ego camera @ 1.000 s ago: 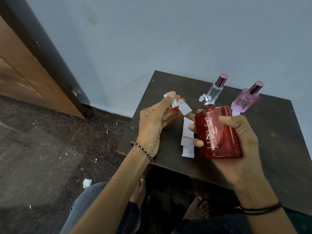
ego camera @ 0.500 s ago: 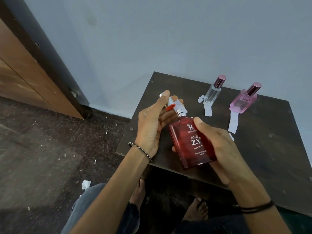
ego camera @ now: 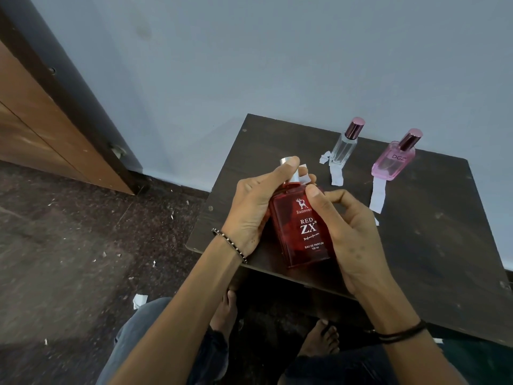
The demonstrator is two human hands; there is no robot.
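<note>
Closing onto the red rectangular glass perfume bottle gripped by the right hand, the left hand is lowering its pinched silver metal cap, needing straight alignment.

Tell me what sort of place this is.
Probably a room in a home: a wooden door beside a painted wall, a speckled stone floor under bare feet, and a low dark table bearing small perfume bottles, with a red perfume bottle held over it.
</note>
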